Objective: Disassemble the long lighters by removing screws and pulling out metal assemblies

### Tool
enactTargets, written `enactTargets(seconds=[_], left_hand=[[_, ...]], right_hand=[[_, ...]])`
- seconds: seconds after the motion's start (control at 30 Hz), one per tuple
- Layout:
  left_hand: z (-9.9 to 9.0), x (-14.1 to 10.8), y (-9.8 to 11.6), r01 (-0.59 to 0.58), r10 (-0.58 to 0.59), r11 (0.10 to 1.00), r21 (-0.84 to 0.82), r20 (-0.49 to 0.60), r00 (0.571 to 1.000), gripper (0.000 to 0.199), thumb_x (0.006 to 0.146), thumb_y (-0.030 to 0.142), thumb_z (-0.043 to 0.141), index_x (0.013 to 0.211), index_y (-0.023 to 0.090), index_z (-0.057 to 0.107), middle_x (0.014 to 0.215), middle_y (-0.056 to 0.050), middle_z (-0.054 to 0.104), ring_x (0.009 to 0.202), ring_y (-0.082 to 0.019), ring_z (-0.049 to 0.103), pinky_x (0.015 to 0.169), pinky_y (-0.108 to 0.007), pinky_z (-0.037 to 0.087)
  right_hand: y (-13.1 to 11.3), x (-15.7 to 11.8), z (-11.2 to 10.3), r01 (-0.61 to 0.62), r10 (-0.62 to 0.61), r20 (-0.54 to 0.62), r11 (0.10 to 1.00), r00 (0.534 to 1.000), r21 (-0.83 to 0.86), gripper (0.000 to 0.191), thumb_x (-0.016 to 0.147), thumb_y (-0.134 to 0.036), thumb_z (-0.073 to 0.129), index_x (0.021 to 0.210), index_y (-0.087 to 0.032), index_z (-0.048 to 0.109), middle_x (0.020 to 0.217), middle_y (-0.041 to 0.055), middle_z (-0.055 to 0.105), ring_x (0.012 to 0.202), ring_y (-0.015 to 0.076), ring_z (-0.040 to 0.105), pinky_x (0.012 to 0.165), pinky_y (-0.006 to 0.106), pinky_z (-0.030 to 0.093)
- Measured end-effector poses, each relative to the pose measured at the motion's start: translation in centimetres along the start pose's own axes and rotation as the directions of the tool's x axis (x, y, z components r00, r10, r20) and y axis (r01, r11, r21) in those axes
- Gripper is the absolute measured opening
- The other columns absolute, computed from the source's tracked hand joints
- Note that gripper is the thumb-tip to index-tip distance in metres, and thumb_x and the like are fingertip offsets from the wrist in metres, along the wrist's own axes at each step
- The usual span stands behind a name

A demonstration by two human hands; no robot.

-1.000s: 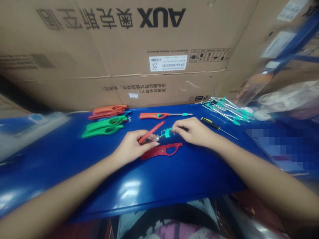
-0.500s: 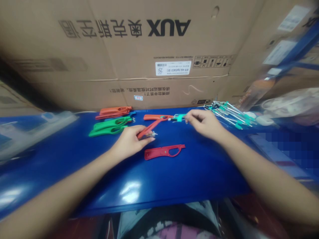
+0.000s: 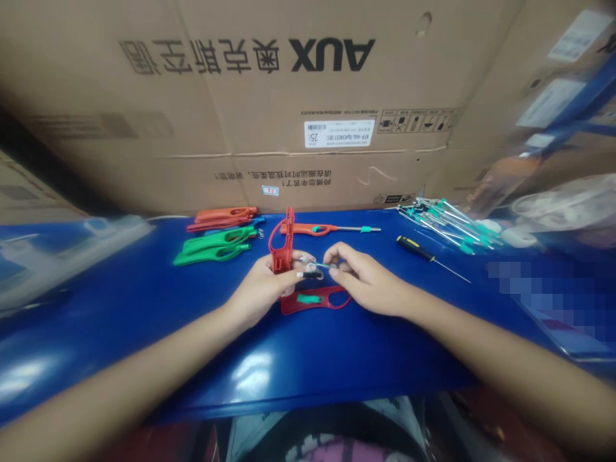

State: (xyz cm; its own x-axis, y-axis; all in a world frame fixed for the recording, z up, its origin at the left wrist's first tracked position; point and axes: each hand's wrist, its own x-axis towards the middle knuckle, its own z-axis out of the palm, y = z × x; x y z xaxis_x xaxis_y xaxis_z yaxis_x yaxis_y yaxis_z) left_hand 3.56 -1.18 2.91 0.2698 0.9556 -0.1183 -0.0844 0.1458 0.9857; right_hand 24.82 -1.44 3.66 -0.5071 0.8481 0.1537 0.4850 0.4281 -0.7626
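Note:
My left hand (image 3: 262, 282) is closed round a red lighter shell half (image 3: 283, 247), held upright. Its thumb also presses on a small black part (image 3: 310, 274) with thin wires. My right hand (image 3: 360, 276) meets it from the right, pinching the end of a thin wire (image 3: 323, 265). Just below my hands another red shell half (image 3: 293, 305) lies on the table, a teal trigger piece (image 3: 309, 299) resting in it. Behind them lies an orange lighter (image 3: 303, 229) with a metal tube and a teal piece on the tube.
Orange shells (image 3: 224, 216) and green shells (image 3: 212, 247) are stacked at back left. A black and yellow screwdriver (image 3: 416, 248) lies right of my hands. Behind it is a heap of metal tubes (image 3: 443, 221) with teal pieces. A large cardboard box (image 3: 231, 115) walls off the back.
My right hand has come left and nearer from beside the orange lighter's tube to my left hand. The held red shell has turned upright. A teal piece now lies in the lower shell.

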Motion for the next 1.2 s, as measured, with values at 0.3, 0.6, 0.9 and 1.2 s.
enactTargets(seconds=[0.3,0.6,0.9,1.2], left_hand=[[-0.4,0.1,0.3,0.026,-0.051,0.969,0.246,0.097,0.994,0.047,0.077,0.051,0.076,0.106,0.015,0.073,0.061,0.004,0.054,0.048,-0.007,0.037,0.047,-0.021,0.028],[-3.7,0.2,2.7,-0.228,-0.07,0.469,0.853,0.294,0.953,0.023,0.072,0.033,0.074,0.091,0.02,0.074,0.083,0.001,0.071,0.068,-0.015,0.059,0.061,-0.025,0.042],[-3.6,0.5,1.8,-0.278,0.025,0.472,0.836,0.303,0.953,0.016,0.083,0.033,0.068,0.081,0.019,0.075,0.08,-0.001,0.073,0.073,-0.017,0.065,0.068,-0.027,0.045],[-1.8,-0.5,1.0,-0.426,0.261,0.558,0.712,0.337,0.905,0.018,0.087,0.034,0.068,0.084,0.019,0.075,0.082,-0.001,0.071,0.074,-0.015,0.065,0.069,-0.025,0.047]], right_hand=[[1.4,0.3,0.9,0.097,-0.098,0.012,0.958,0.995,-0.269,0.014,0.098,-0.027,0.053,0.109,-0.022,0.06,0.109,0.0056,0.07,0.093,0.0204,0.065,0.077,0.031,0.045],[0.0,-0.4,1.1,0.16,-0.107,0.148,0.894,0.983,-0.418,0.007,0.095,-0.02,0.048,0.1,-0.02,0.053,0.094,0.0038,0.068,0.078,0.0172,0.061,0.066,0.028,0.035],[0.2,0.0,0.6,0.098,-0.022,0.152,0.85,0.988,-0.517,0.028,0.092,-0.04,0.062,0.075,-0.02,0.052,0.072,-0.0001,0.064,0.065,0.0143,0.054,0.058,0.027,0.022],[-0.6,-0.2,0.7,0.119,-0.053,0.155,0.881,0.987,-0.457,0.023,0.094,-0.041,0.056,0.085,-0.021,0.059,0.077,0.0013,0.069,0.067,0.0155,0.059,0.059,0.026,0.027]])
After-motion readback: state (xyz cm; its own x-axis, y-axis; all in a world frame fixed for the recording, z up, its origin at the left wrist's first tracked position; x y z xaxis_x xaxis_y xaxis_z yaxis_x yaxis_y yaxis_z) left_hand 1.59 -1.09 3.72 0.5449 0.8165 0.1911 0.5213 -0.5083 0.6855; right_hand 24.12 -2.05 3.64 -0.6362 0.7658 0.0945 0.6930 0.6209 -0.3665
